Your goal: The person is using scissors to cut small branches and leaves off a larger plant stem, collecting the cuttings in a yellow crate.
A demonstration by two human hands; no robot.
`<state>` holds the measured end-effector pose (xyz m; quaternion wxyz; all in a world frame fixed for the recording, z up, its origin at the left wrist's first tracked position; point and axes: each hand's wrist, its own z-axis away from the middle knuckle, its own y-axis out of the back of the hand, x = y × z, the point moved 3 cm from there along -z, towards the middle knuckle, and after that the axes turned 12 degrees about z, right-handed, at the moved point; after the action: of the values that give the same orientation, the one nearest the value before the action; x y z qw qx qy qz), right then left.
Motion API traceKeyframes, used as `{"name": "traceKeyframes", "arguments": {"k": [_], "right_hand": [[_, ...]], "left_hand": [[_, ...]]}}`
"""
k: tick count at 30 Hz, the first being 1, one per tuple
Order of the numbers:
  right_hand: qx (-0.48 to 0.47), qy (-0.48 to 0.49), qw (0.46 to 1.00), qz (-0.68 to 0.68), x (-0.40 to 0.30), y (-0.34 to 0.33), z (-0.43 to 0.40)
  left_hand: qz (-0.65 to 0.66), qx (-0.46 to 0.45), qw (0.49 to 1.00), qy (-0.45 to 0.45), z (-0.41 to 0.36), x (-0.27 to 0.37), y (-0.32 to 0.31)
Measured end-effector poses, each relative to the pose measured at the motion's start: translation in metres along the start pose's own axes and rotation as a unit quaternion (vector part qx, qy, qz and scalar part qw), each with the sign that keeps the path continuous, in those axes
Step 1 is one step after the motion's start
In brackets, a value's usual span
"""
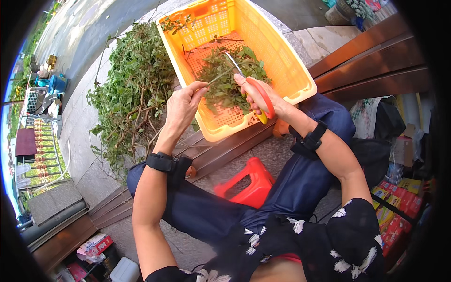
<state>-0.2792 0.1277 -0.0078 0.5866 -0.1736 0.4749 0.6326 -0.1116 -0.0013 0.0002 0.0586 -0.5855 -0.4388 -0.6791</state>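
Between thumb and fingers, my left hand (183,107) pinches a thin green stem (221,76) over the left rim of a yellow-orange plastic crate (278,53). My right hand (260,95) holds scissors (262,92) with red and yellow handles, their metal blades pointing up and left near the stem's far end. Under both hands, cut leafy greens (230,79) lie on the crate's perforated floor, along with a few dark twigs. To the left of the crate, a large heap of leafy stems (137,81) rests on the paving, its woody ends towards me.
A red plastic stool (250,183) stands between my knees. Dark metal door tracks (225,148) run under the crate's near edge. Brown panels (370,60) rise at the right. Packaged boxes (398,211) are stacked at the lower right, and a white container (125,270) sits lower left.
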Motion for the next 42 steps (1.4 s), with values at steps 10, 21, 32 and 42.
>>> {"name": "traceKeyframes", "arguments": {"k": [10, 21, 32, 42], "right_hand": [[-0.092, -0.042, 0.985, -0.138, 0.014, -0.001, 0.008], [-0.139, 0.008, 0.99, 0.001, -0.014, -0.011, 0.014], [-0.128, 0.061, 0.988, 0.059, -0.022, -0.011, 0.019], [-0.078, 0.008, 0.997, -0.002, -0.023, -0.02, 0.02]], "left_hand": [[0.061, 0.011, 0.996, 0.063, -0.008, -0.017, 0.003], [0.043, -0.035, 0.998, 0.032, -0.011, 0.0, -0.015], [0.088, -0.035, 0.995, -0.002, -0.014, 0.0, -0.013], [0.046, -0.042, 0.998, 0.02, -0.01, 0.004, -0.013]]}}
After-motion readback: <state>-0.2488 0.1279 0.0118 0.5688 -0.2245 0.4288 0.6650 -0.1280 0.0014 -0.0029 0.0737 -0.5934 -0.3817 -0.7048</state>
